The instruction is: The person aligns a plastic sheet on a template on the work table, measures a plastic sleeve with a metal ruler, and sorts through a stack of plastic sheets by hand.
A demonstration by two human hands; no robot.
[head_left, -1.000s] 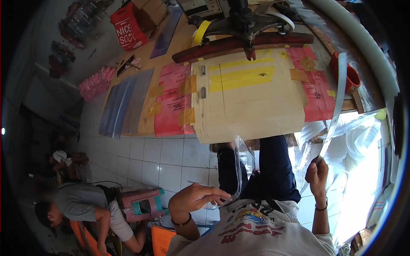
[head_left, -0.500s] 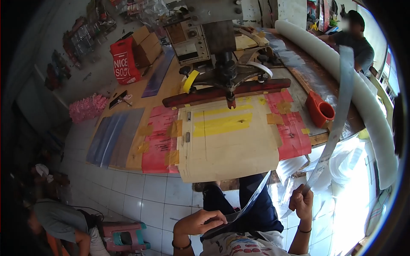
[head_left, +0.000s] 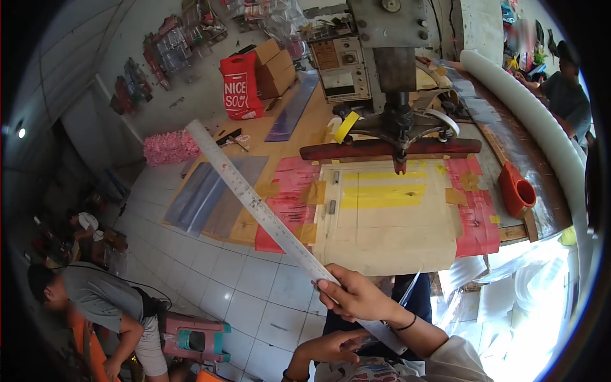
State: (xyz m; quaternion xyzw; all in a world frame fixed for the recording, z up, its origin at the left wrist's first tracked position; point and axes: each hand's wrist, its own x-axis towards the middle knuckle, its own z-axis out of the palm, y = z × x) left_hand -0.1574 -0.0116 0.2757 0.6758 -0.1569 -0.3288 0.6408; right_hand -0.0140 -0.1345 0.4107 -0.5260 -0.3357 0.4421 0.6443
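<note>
My right hand (head_left: 353, 294) is closed round a long metal ruler (head_left: 254, 205), which slants up and left across the red-edged work area. The ruler's lower end passes under my right wrist. Just below, my left hand (head_left: 332, 347) has its fingers curled at a clear plastic strip (head_left: 410, 290), partly hidden by my right arm. Beyond my hands lies a cream board (head_left: 388, 239) with yellow tape, between red taped sheets (head_left: 474, 210). A press head with a dark red bar (head_left: 391, 149) stands over the board's far edge.
Blue clear sheets (head_left: 207, 197) lie on the table's left. A red bag (head_left: 240, 86) and a control box (head_left: 342, 67) stand behind. At right are a red tape dispenser (head_left: 517, 191) and white roll (head_left: 522, 92). One person (head_left: 105, 296) sits lower left; another (head_left: 566, 102) is upper right.
My right hand has swung the ruler from the right to the centre, now pointing up and left. My left hand has moved right, below it. The view has shifted.
</note>
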